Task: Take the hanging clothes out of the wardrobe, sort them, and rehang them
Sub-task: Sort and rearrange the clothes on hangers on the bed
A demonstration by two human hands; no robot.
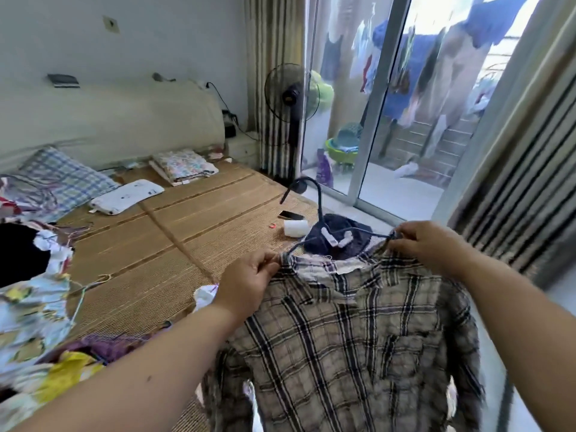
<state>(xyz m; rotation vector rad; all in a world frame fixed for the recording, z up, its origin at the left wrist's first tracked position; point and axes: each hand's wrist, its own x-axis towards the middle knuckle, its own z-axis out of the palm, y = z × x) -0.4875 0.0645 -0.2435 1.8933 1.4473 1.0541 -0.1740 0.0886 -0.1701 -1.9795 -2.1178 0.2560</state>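
Head view: plaid shirt [358, 338] held up against dark hanger [319, 198] above bed [187, 229] edge, left hand [249, 286] and right hand [428, 241] each with grip pinched on a shoulder. Risk of sliding off hanger if released unevenly.

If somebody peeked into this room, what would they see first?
The big checked shirt on a dark hanger, right up front: the left hand and the right hand pinch its shoulders. Behind it lies a bed with a woven mat, and a black fan stands by the glass door, with washing hanging outside.
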